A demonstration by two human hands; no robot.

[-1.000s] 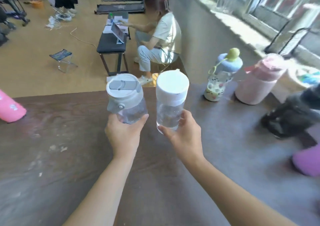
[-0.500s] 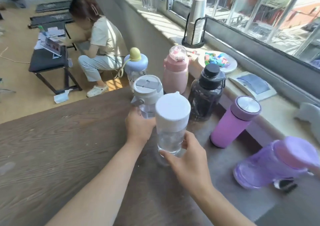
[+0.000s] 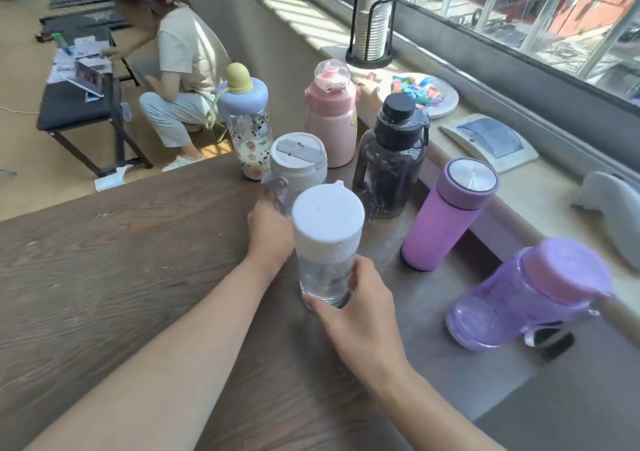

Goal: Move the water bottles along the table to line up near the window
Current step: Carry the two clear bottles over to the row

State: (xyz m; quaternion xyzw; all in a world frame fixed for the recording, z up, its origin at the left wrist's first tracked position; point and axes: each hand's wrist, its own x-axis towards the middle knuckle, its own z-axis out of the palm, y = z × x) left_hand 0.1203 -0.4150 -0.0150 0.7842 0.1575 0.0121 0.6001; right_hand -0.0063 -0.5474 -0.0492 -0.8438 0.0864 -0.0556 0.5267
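My left hand (image 3: 272,234) grips a clear bottle with a grey flip lid (image 3: 298,163). My right hand (image 3: 360,308) grips a clear bottle with a white cap (image 3: 327,239), its base at the wooden table (image 3: 104,277). Along the window side stand a patterned bottle with a blue lid (image 3: 247,125), a pink bottle (image 3: 330,114), a dark bottle with a black cap (image 3: 391,166), a purple flask with a silver top (image 3: 446,215) and a translucent purple bottle (image 3: 526,294).
On the window sill (image 3: 519,208) sit a stack of paper cups in a black holder (image 3: 370,28), a plate of coloured bits (image 3: 419,95) and a flat white device (image 3: 488,140). A person (image 3: 176,62) crouches by a low black bench (image 3: 76,104) beyond the table.
My view has swung right toward the window. Both hands have carried their bottles toward the row of bottles and lowered them close to the table.
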